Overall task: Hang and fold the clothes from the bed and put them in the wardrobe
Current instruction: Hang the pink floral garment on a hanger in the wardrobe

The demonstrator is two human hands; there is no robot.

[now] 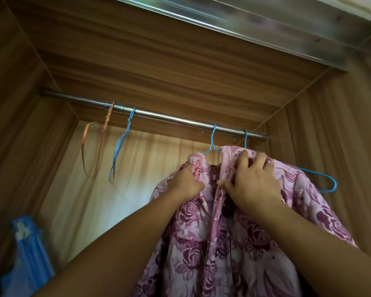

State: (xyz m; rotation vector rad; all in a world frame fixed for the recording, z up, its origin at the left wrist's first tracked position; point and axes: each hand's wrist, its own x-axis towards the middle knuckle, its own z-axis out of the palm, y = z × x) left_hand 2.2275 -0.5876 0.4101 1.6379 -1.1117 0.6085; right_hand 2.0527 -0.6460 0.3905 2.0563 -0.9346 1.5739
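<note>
Overhead, the wardrobe (330,125) rail (169,117) carries a floral shirt (201,243) on a blue hanger (213,138); left grip (186,183) and right grip (255,183) both clamp its front.

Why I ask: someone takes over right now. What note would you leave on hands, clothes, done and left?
Left hand grips the pink rose-patterned garment beside its collar; right hand grips the other front edge.
The garment hangs from a blue wire hanger hooked on the metal wardrobe rail.
Done: this piece is on the rail.
Left: settle its front, let go; an empty orange wire hanger waits at the rail's left. Bed clothes are out of view.
</note>
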